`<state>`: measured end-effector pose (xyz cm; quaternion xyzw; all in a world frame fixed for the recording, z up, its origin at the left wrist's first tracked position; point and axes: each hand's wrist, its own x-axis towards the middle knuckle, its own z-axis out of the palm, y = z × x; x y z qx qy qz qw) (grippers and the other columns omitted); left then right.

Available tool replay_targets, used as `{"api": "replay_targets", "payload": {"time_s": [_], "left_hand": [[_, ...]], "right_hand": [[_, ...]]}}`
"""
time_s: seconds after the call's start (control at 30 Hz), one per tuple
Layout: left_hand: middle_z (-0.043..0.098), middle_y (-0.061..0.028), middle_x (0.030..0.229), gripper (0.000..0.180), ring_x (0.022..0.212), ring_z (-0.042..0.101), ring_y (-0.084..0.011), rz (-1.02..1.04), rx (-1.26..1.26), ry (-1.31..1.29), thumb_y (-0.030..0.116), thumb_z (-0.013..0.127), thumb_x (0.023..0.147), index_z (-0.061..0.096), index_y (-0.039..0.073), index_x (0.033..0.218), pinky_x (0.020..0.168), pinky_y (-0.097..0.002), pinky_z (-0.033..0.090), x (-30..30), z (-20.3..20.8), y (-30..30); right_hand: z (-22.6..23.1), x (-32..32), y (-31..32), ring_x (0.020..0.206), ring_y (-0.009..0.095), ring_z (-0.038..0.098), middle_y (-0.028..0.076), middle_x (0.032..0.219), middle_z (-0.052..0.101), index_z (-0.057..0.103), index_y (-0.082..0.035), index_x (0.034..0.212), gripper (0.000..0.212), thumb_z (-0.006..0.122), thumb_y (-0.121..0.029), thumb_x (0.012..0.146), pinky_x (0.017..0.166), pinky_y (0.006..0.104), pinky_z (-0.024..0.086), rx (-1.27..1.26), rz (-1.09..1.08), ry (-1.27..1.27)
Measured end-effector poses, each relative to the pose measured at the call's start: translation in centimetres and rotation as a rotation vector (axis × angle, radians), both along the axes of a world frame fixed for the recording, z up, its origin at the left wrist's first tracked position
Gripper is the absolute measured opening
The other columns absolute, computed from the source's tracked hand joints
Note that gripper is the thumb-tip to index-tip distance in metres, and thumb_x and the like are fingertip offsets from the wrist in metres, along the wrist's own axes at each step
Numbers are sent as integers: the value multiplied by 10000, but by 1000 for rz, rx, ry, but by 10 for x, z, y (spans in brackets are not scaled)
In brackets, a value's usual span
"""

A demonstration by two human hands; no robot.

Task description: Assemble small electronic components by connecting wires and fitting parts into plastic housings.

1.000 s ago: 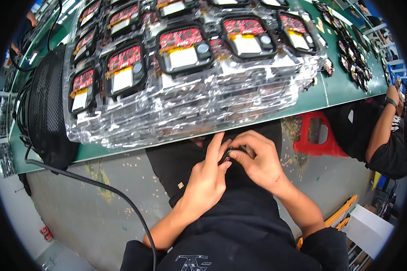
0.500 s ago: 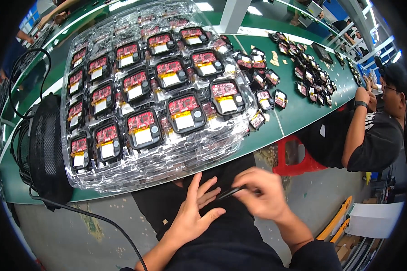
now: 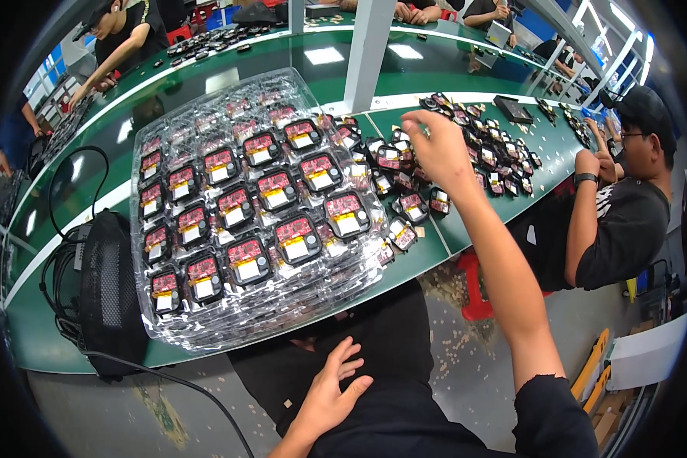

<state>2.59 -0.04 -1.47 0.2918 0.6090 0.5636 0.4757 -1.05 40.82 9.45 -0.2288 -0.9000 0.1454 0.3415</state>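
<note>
My left hand (image 3: 333, 393) hovers over my lap with its fingers spread and nothing in it. My right hand (image 3: 437, 151) is stretched out over the loose devices on the green table to the right. Its visible finger and thumb are bent and apart, and the other fingers are partly hidden. Below and beside it lie black-cased devices (image 3: 413, 207) with red circuit boards and white labels. A tall stack of clear plastic trays (image 3: 282, 333) stands in front of me. The top tray holds rows of similar open devices (image 3: 295, 237), each with a yellow strip and a round grey part.
A black mesh bag (image 3: 114, 298) with coiled cables sits left of the trays. A metal post (image 3: 368, 57) rises behind them. A seated co-worker (image 3: 622, 198) is at the right, near a red stool (image 3: 475, 290). Another person (image 3: 126, 38) works at the far left.
My right hand has moved from above my lap up and right to the loose devices. The thin black item it held no longer shows. My left hand has lowered slightly, and the view has shifted.
</note>
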Motion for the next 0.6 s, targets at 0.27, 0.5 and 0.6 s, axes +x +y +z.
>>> {"api": "replay_targets", "payload": {"time_s": [0.27, 0.5, 0.6], "left_hand": [[471, -256, 1541, 737, 1318, 606, -343, -21, -56, -19, 147, 722, 994, 304, -9, 1580, 1097, -414, 493, 0, -5, -13], [480, -229, 1541, 673, 1302, 623, -334, -221, -91, 144, 186, 723, 994, 384, 0, 1544, 1072, -418, 518, -10, -5, -8], [490, -223, 1535, 661, 1300, 625, -329, -250, -57, 120, 194, 722, 993, 398, 1, 1537, 1070, -417, 520, -14, -6, -3]], "right_hand": [[-6, 3, 56, 1095, 451, 684, 249, 1293, 617, 710, -47, 1168, 373, 651, -360, 974, 932, 529, 564, 45, -523, -523], [8, 31, 25, 961, 425, 709, 222, 988, 740, 678, -27, 1051, 282, 730, -267, 912, 852, 517, 553, 37, -399, -390], [15, 54, -1, 925, 401, 698, 181, 1010, 733, 659, -20, 1075, 301, 788, -199, 870, 806, 473, 544, 160, -252, -18]]}}
